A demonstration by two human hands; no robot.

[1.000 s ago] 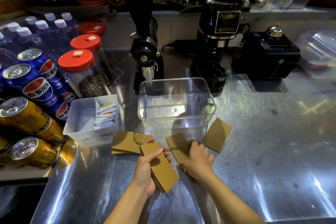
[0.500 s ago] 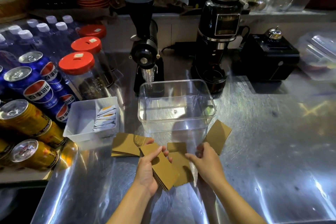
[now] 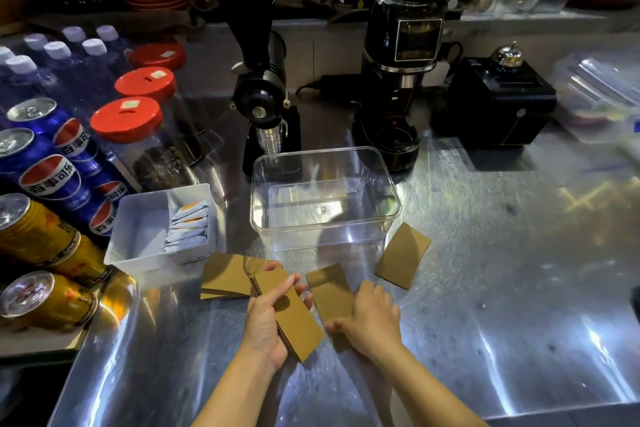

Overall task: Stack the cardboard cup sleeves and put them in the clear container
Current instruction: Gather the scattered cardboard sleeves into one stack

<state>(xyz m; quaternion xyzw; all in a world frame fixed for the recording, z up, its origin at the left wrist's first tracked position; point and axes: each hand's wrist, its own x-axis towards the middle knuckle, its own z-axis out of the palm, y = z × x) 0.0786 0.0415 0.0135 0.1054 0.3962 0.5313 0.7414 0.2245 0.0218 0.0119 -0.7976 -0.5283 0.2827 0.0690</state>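
While left hand [image 3: 265, 326] holds stack [image 3: 294, 317], right hand [image 3: 372, 319] has slid sleeve [image 3: 332, 293] nearer.

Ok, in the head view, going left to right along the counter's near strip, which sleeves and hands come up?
Loose sleeves on the left → left hand with its stack → right hand → lone sleeve on the right.

sleeves [image 3: 298, 319] – plain tan | container [image 3: 325, 198] – clear | jar lids [image 3: 126, 118] – red | grinders [image 3: 401, 80] – black

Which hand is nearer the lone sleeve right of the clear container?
Right. The right hand lies just below-left of that lone sleeve; the left hand is farther left, holding the stack.
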